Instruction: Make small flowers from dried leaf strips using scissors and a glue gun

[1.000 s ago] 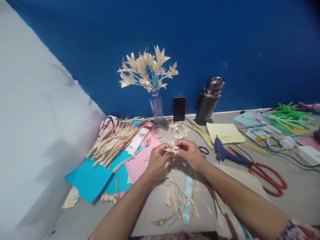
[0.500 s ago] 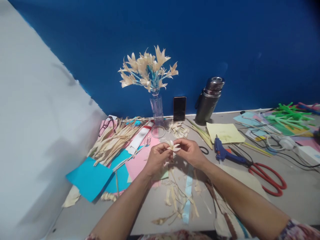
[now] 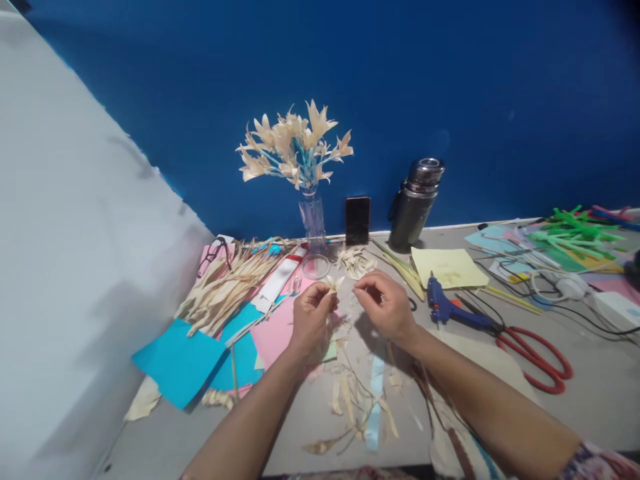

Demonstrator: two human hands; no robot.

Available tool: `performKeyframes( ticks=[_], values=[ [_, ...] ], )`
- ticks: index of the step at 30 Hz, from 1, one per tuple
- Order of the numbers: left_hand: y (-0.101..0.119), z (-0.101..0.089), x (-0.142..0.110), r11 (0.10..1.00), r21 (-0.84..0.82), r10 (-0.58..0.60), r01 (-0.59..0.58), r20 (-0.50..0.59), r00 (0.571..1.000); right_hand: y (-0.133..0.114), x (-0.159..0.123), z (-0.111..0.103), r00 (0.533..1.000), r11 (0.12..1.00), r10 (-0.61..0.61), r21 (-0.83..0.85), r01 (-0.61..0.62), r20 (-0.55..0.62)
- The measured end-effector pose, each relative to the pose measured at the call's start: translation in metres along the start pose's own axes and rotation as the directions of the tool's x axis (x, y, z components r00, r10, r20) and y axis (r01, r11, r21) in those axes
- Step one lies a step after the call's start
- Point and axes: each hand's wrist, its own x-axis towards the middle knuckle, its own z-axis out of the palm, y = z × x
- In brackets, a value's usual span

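Left hand [image 3: 311, 308] pinches the small cream husk-like flower [image 3: 335, 285], best held lightly at its base; right hand [image 3: 387, 307] curls, its hold unclear

Holds the bare left forearm [image 3: 253, 407] and right forearm [image 3: 475, 387] slanted forward and inward, pinches between thumb and fingertips with the left hand [image 3: 313, 307], and poises the right hand [image 3: 390, 307] near but apart, with curled fingers and leftward-pointing thumb.

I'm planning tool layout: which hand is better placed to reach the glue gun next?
Probably the right hand: it is nearer the glue gun, while the left hand holds a pale flower.
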Motion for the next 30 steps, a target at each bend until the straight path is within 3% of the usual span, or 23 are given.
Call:
performKeyframes(
  ticks=[4, 13, 18, 22, 26, 28, 30],
  values=[
    [-0.001, -0.004, 0.003, 1.0, 0.002, 0.0, 0.0, 0.037, 0.999, -0.004, -0.001, -0.003, 0.978, 0.975, -0.202, -0.079, 0.206, 0.049],
    [-0.009, -0.007, -0.001, 0.979, 0.138, 0.138, -0.149, 0.089, 0.987, -0.007, -0.005, -0.004, 0.93, 0.895, -0.334, -0.257, 0.365, 0.157],
    [-0.013, -0.009, 0.0, 0.986, 0.131, 0.088, -0.108, 0.152, 0.984, -0.012, 0.0, -0.009, 0.93, 0.899, -0.325, -0.25, 0.36, 0.17],
    [-0.015, -0.009, 0.0, 0.996, 0.091, -0.015, -0.002, 0.189, 0.982, -0.028, 0.026, -0.034, 0.966, 0.934, -0.254, -0.243, 0.26, 0.056],
    [-0.017, -0.007, 0.0, 0.997, 0.043, -0.074, 0.066, 0.202, 0.977, -0.039, 0.048, -0.084, 0.985, 0.915, -0.031, -0.391, 0.097, 0.17],
    [-0.019, -0.006, 0.0, 0.997, 0.042, -0.077, 0.07, 0.202, 0.976, -0.042, 0.048, -0.108, 0.974, 0.855, 0.066, -0.516, 0.057, 0.217],
    [-0.02, -0.005, -0.001, 0.996, 0.073, -0.058, 0.044, 0.196, 0.979, -0.045, 0.037, -0.118, 0.967, 0.801, 0.096, -0.595, 0.067, 0.238]
  ],
)
